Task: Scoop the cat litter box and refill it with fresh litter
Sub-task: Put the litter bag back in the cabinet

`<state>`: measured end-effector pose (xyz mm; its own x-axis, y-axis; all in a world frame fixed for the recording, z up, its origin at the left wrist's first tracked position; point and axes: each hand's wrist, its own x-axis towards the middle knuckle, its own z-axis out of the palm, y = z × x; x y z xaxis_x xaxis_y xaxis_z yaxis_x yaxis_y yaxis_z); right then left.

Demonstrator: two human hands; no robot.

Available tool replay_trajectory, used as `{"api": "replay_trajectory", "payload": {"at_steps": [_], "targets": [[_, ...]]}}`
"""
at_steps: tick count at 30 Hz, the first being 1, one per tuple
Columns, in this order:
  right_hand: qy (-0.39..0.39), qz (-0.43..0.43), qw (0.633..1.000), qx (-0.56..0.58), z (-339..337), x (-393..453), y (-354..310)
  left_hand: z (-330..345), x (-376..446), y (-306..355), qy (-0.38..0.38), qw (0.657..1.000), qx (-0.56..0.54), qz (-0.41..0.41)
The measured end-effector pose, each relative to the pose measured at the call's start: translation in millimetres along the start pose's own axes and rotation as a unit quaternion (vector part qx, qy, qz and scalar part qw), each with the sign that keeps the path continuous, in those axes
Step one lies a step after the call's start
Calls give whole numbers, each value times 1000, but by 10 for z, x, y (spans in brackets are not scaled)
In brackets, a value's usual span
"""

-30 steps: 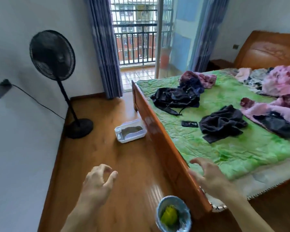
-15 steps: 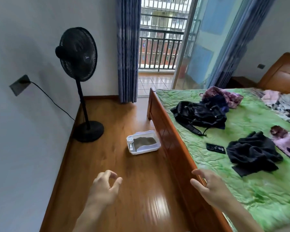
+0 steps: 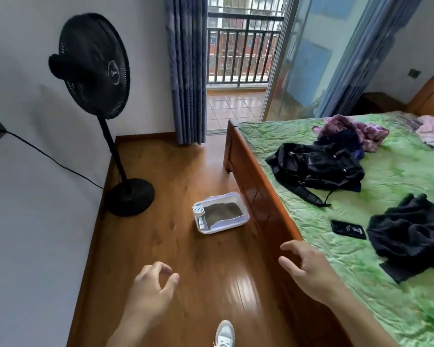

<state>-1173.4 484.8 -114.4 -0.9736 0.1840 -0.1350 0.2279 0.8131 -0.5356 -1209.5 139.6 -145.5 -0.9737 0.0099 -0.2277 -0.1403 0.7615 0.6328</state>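
A black pedestal fan with a round mesh guard stands on a disc base by the pale wall, its cord running to a wall socket. On the glossy wooden floor, the left hand hangs low with fingers loosely curled and holds nothing. Ahead of it, well apart from both hands, sits the litter box: a shallow rectangular tub of pale, smooth plastic, just beside the bed frame, with a bed of grey, fine-grained litter inside. A white slotted litter scoop stands at the box's left end. The right hand hovers near the frame's polished wooden rail, fingers spread and relaxed, also empty. By the look of it this is the approach, with scooping not yet begun; the next move calls for closing in, crouching, and taking the scoop by its handle. On the crinkled green bedspread lie dark, soft, crumpled clothes.
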Motion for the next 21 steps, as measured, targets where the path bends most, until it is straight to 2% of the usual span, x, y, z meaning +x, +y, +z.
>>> {"api": "replay_trajectory", "payload": {"at_steps": [7, 11, 21], "targets": [[-23, 3, 1000, 12, -99, 1123, 291, 37, 1138, 572, -16, 993, 113, 29], [-19, 19, 999, 21, -227, 1539, 346, 75, 1690, 897, -16, 991, 123, 59], [7, 100, 995, 15, -220, 2299, 413, 439, 3196, 1350, -102, 976, 146, 127]]}}
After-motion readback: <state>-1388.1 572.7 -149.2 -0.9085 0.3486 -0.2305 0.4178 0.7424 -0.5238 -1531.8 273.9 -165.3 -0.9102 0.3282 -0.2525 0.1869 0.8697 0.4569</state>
